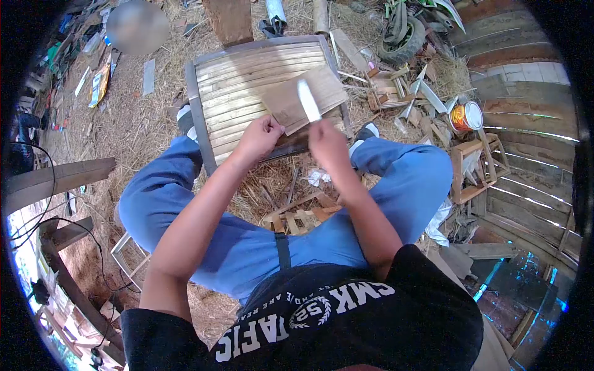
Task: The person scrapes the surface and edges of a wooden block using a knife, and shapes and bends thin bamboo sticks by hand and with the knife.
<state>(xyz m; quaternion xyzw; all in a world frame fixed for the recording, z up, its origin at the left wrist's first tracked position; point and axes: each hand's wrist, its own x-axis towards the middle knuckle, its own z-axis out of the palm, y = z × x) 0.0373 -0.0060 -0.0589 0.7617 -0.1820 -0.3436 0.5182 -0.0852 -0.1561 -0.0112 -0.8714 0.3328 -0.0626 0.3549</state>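
Observation:
A slatted wooden panel [232,93] with a dark frame lies between my feet. On its right side rests a brown rectangular sheet [331,89], like stiff paper or thin board, set at an angle. My left hand [263,135] is at the sheet's near left corner, thumb and fingers pinched together at its edge. My right hand [329,145] is closed round the near end of a white knife-like blade [308,101], which points away from me over the sheet. The blade is blurred, its handle is hidden in my fist, and I cannot tell whether it touches the sheet.
Straw and wood scraps cover the ground. To the right are a paint bucket [465,116], a small wooden frame [473,170] and a wheel [403,40]. A wooden post [229,21] stands beyond the panel. Beams [59,182] and dark cables are on the left.

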